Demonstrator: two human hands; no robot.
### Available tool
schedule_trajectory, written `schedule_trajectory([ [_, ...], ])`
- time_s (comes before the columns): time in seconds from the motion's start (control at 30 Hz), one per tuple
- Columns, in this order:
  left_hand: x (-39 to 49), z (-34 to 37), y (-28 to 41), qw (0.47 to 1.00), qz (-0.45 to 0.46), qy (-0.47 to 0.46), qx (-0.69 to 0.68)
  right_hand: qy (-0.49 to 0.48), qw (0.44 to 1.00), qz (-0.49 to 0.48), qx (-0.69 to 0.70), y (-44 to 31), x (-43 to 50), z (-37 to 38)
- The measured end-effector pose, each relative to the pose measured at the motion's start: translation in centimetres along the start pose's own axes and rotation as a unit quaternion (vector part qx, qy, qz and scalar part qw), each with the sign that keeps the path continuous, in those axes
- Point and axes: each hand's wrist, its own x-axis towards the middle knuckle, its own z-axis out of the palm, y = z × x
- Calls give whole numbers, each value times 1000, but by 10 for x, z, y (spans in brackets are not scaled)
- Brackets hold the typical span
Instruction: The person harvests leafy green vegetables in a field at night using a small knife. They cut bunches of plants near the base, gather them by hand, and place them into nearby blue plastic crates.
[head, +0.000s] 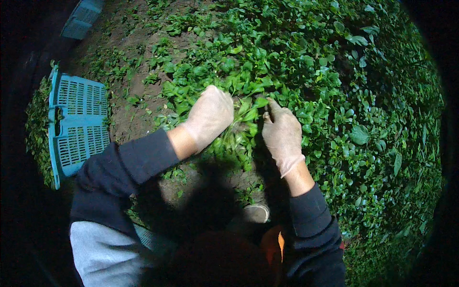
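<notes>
My left hand (211, 116), in a pale thin glove, is a fist around stems of leafy green plants (240, 143) at the middle of the head view. The leaves stick out above and below the fist, partly blurred. To its right, my right hand (283, 131), in a like glove with soiled fingertips, hovers at the edge of the same plants. Its thumb and forefinger are apart, with a small gap between them; the other fingers are curled and partly hidden.
A blue-green slatted plastic crate (82, 122) full of greens stands at the left. Another crate (81, 19) is at the upper left, and part of a third (144, 236) shows low down. Dense low plants (358, 136) cover the right. The toe of a shoe (256, 213) is below the hands.
</notes>
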Motion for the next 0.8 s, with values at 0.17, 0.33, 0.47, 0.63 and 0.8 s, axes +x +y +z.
schedule_trajectory([
  [0.17, 39, -7, -4, 970, 25, 233, -57, 80, 995, -46, -27, 11, 9, 4],
  [0.33, 126, 26, -12, 961, -92, 157, -209, 30, 997, -24, -67, 5, 25, 10],
  [0.47, 107, 41, -22, 962, 22, 256, -94, -48, 997, 0, -65, -4, 42, 14],
  [0.63, 11, 22, -17, 977, 45, 200, -60, 25, 999, 6, 32, 13, 16, 3],
  [0.8, 34, 18, -13, 951, 60, 275, -128, 61, 989, -126, 51, 20, 25, 13],
])
